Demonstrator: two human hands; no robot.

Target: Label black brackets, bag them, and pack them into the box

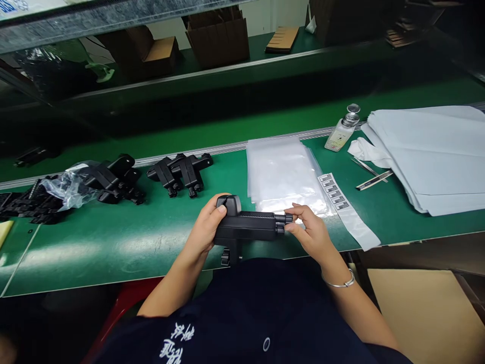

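Observation:
A black plastic part (248,226) with a long body and two short prongs at its right end is held over the near edge of the green table (113,242). My left hand (206,227) is wrapped round its left end, thumb on top. At the right end my right hand (308,230) pinches the prongs with its fingertips. Just behind my hands lies a stack of clear plastic bags (282,174). A strip of printed labels (341,202) lies to the right of the bags.
Two more black parts (182,172) lie behind, and several others (109,179) sit at the left with a crumpled bag (66,189). A small pump bottle (343,131), tweezers (373,179) and a white paper stack (432,156) are at the right. Cardboard boxes (217,38) stand beyond.

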